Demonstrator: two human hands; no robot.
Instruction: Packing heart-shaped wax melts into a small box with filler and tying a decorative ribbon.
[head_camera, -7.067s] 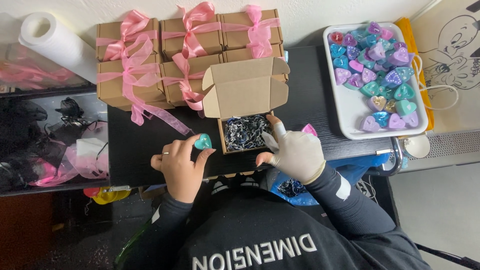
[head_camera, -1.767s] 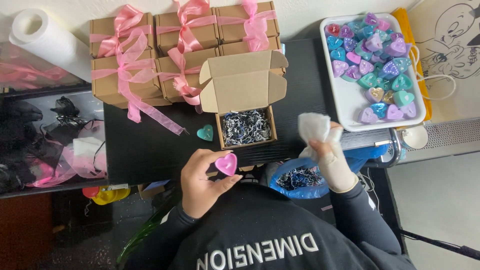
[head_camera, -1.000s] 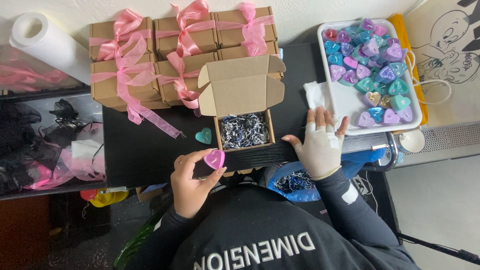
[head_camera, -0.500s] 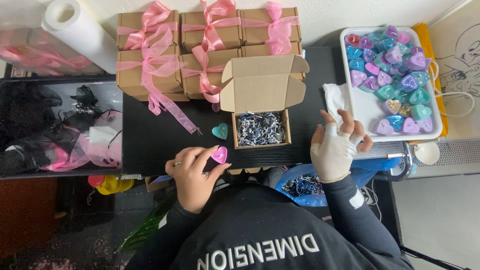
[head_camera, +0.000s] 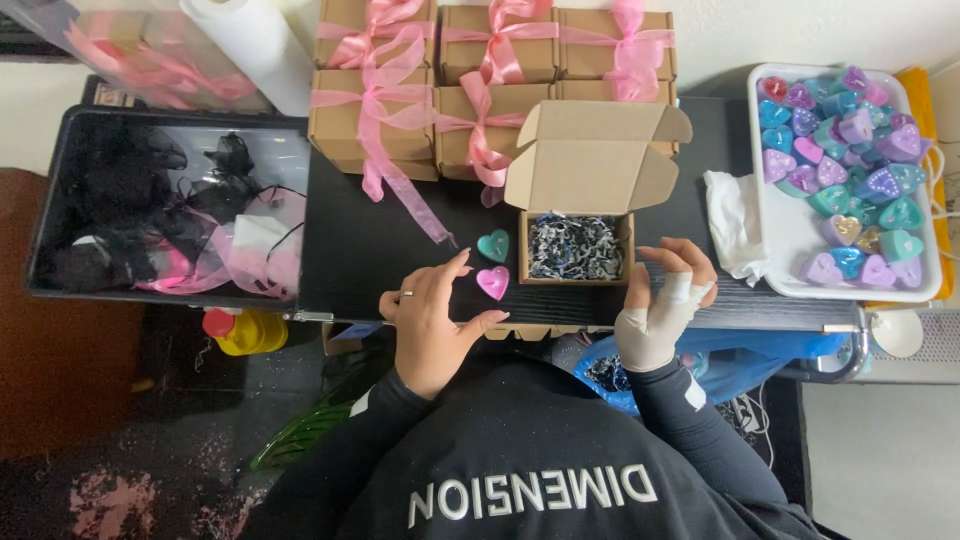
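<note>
A pink heart-shaped piece (head_camera: 492, 283) lies on the black table (head_camera: 380, 260), just below a teal heart (head_camera: 492, 245). My left hand (head_camera: 432, 320) rests beside the pink heart with fingers apart, holding nothing. To the right stands an open brown cardboard box (head_camera: 578, 215) filled with dark shredded paper, its lid flipped back. My right hand (head_camera: 664, 300), wrapped in white bandage, hovers at the box's right edge with fingers spread and empty.
Several closed brown boxes tied with pink ribbon (head_camera: 470, 70) are stacked at the back. A white tray (head_camera: 790, 225) of coloured hearts sits right, a white tissue (head_camera: 735, 225) beside it. A black bin (head_camera: 160, 210) of ribbons stands left, a paper roll (head_camera: 250, 45) behind.
My left hand set the pink heart down on the table next to the teal one and let go. My right hand dropped the white tissue by the tray and returned to the box.
</note>
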